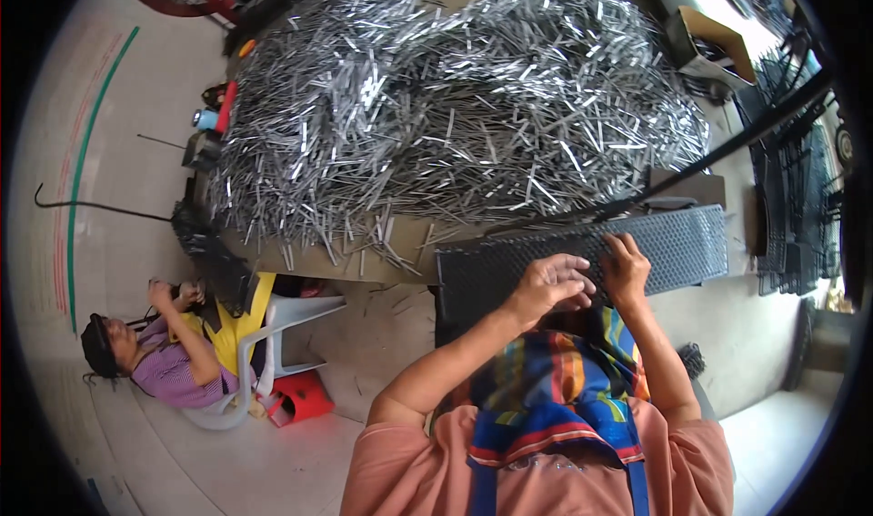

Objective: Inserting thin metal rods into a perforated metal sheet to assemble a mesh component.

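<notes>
A long black panel of wire mesh (496, 278) lies across my lap at the table's near edge, its right part (696, 243) shining grey. My left hand (552, 289) hovers over the panel's middle, fingers loosely curled and apart, with nothing visible in them. Just to its right, my right hand (626, 270) has its fingers bent and pressed together at the mesh. Whatever those fingertips pinch is hidden or too small to name. Beyond the panel, a broad heap of thin shiny metal strips (455, 107) covers the table (400, 266).
A dark bar (718, 157) slants over the table's right side. An open cardboard box (714, 48) stands far right, with black wire racks (791, 189) beside it. At left, a person (182, 357) sits on a grey plastic chair (250, 357) near a red basket (300, 398).
</notes>
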A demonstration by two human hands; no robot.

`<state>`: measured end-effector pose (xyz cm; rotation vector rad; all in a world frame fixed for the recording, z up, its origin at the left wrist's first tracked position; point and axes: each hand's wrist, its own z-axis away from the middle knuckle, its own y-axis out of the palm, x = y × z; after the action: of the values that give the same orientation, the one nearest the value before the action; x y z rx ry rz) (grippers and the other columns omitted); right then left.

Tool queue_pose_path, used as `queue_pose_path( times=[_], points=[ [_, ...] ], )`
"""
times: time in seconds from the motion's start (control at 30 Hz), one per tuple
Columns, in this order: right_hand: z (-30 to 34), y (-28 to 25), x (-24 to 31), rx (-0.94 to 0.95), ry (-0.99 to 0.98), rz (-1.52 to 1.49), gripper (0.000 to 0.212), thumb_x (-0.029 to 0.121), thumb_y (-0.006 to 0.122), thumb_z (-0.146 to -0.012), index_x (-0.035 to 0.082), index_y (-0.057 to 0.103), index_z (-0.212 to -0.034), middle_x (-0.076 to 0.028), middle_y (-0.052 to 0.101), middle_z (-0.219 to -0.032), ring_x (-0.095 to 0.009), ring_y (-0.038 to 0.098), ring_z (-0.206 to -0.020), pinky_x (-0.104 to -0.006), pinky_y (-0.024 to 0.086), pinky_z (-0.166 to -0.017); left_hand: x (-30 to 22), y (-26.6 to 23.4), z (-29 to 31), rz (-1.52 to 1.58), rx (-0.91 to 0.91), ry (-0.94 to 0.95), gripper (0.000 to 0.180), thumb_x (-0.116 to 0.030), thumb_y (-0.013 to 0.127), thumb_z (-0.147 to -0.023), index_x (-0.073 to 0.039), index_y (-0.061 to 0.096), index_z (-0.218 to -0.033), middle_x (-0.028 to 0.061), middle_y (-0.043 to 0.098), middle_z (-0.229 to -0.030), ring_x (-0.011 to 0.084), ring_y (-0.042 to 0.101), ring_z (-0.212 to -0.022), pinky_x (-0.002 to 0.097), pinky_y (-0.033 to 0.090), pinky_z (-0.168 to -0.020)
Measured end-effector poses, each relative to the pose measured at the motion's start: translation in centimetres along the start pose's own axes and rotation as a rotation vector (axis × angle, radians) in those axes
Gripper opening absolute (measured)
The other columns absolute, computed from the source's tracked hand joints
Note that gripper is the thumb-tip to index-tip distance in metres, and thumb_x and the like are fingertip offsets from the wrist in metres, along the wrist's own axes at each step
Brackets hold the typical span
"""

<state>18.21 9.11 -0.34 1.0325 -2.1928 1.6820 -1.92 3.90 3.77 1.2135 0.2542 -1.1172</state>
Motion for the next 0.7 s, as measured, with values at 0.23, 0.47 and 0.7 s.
queue_pose_path(
  times=[0.23, 0.47, 0.7],
  points=[
    [-0.1, 0.1, 0.8, 0.043, -0.002, 0.009, 0.023, 0.004, 0.070, -0.076, 0.004, 0.067, -0.099, -0.013, 0.062, -0.097, -0.033, 0.065, -0.078, -0.0386, 0.051, -0.066, -9.8, -8.9, 4.7, -0.294, -0.605, 0.567, 0.014, -0.003, 0.056, -0.094, -0.001, 0.063, -0.106, 0.0126, 0.071, -0.087, 0.0152, 0.068, -0.069, 0.0256, 0.054, -0.060],
    [-0.3, 0.4, 1.4, 0.087, -0.015, 0.100, 0.020, 0.004, 0.066, -0.078, 0.004, 0.066, -0.098, -0.011, 0.061, -0.099, -0.032, 0.064, -0.078, -0.0401, 0.051, -0.066, -16.3, -24.8, 1.4, -1.398, -1.165, 0.782, 0.038, -0.004, 0.068, -0.080, 0.003, 0.055, -0.115, 0.0179, 0.058, -0.115, 0.0318, 0.059, -0.101, 0.0402, 0.049, -0.088],
    [-0.5, 0.6, 1.6, 0.087, -0.008, 0.135, 0.022, 0.003, 0.066, -0.075, 0.004, 0.065, -0.097, -0.013, 0.060, -0.097, -0.033, 0.063, -0.077, -0.0398, 0.051, -0.065, -25.4, -29.9, -5.7, -1.728, -1.242, 0.813, 0.054, -0.009, 0.071, -0.079, 0.004, 0.046, -0.126, 0.0247, 0.050, -0.128, 0.0395, 0.051, -0.119, 0.0434, 0.043, -0.101]
  ],
)
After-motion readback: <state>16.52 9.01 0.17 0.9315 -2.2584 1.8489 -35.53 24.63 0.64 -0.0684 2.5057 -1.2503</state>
